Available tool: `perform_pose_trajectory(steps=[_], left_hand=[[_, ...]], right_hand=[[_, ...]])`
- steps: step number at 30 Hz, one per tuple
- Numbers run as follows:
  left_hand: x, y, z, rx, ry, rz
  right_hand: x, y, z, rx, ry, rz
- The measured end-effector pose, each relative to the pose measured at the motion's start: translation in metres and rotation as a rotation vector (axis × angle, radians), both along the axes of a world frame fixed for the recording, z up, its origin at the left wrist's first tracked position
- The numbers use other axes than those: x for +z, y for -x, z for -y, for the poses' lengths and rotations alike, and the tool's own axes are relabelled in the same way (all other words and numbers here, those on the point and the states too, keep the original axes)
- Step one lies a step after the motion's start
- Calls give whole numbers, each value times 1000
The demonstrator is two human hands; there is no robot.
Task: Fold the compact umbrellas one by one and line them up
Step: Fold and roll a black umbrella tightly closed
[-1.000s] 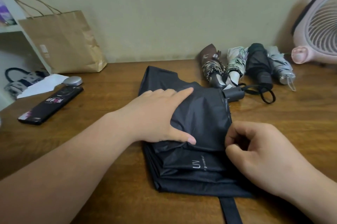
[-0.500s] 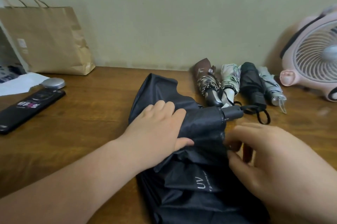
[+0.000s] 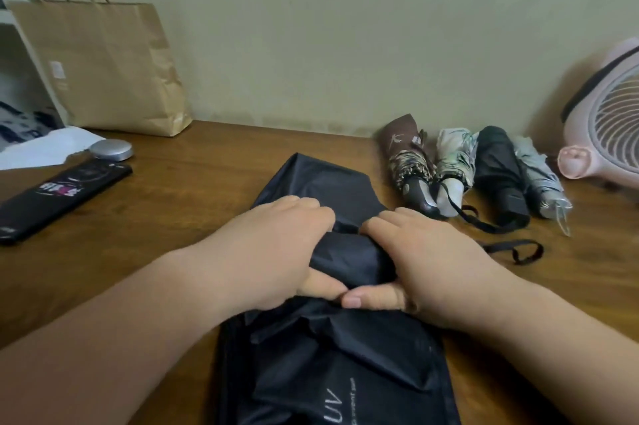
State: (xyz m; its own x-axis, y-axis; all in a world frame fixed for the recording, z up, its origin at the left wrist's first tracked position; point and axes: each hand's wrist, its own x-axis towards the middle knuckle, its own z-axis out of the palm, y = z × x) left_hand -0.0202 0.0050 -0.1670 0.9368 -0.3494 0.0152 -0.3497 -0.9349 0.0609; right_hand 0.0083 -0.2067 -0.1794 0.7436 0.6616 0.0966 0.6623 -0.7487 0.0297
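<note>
Your left hand (image 3: 276,251) and right hand (image 3: 425,262) grip the black umbrella (image 3: 345,372) at its bunched middle, thumbs touching on the near side and fingers curled over the far side. Its cloth runs from you toward the wall (image 3: 345,44) across the wooden table (image 3: 193,200). The folded row (image 3: 498,168) lies far right, nearer your right hand, beside the fan (image 3: 608,134).

One camera sits on the person's head, looking forward and down, close over the counter (image 3: 193,203) toward the wall (image 3: 345,27).
</note>
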Motion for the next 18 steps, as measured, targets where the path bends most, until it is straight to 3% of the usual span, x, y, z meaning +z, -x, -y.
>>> perform_pose_trajectory(steps=[6, 11, 18], left_hand=[[1, 4, -9, -11, 54, 11], [5, 4, -21, 17, 67, -42], [2, 10, -24, 30, -40, -114]], right_hand=[[-12, -1, -6, 35, 1, 119], [-5, -5, -9, -26, 100, 41], [-2, -18, 3, -14, 70, 7]])
